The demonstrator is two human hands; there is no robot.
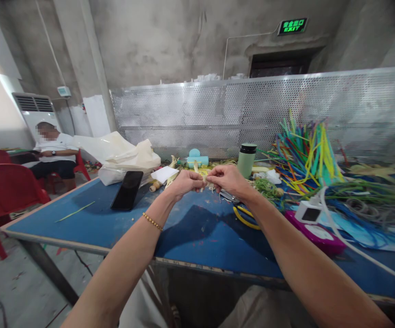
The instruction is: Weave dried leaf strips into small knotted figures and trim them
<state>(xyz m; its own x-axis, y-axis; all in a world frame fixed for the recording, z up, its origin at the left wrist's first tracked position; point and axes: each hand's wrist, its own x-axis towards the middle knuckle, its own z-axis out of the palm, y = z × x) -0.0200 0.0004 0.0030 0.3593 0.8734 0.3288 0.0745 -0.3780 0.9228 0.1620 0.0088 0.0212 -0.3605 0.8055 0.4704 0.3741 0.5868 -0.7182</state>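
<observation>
My left hand [185,181] and my right hand [227,179] meet above the blue table [81,223], fingertips pinched together on a small pale piece [205,181] held between them. What the piece is I cannot make out. A gold bead bracelet [152,221] sits on my left wrist. Yellow-handled pliers [243,216] lie on the table just below my right wrist. A black phone [127,190] lies to the left of my left hand.
A green flask [246,160], a teal object [196,158], a white plastic bag [125,155] and a spread of coloured strips [303,152] sit behind my hands. A white and purple device [315,223] with a cable lies right. A seated person [55,152] and red chairs [7,189] are far left.
</observation>
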